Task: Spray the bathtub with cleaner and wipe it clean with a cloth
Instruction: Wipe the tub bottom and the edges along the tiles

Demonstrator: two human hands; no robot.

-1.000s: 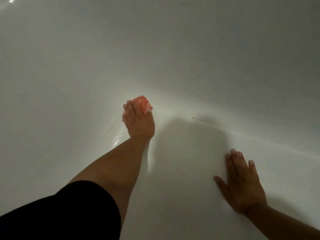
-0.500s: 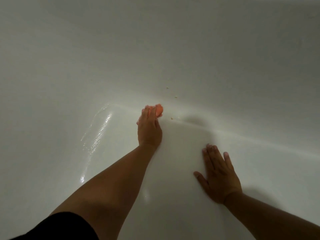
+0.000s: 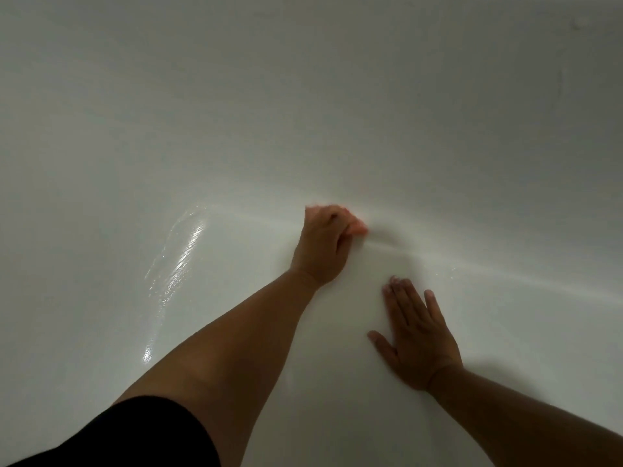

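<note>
Left hand sits dead centre, fingers curled tight round the cloth; only a pink scrap of it peeks out past the fingertips at the hand's two o'clock, smeared by blur, with perhaps another sliver at eleven o'clock, though that is hard to be sure of; the bundle is pressed right into the bend of the tub, where the white bottom curves up into the side; the knuckles point to about one o'clock, and the bare forearm runs back toward seven o'clock; down in the seven o'clock corner a black sleeve covers the upper arm; over to the right hand, at five o'clock from the left one, near it but not touching; it lies flat on the tub's bottom, palm down, fingers straight and a little spread, aimed at roughly eleven o'clock, thumb out toward nine o'clock, and it has hold of nothing; its forearm comes in from the four o'clock corner; at nine o'clock from the left hand a wet streak glints on the white surface, trailing down toward seven o'clock; the light is dim, and the tub fills the view on every side.
</note>
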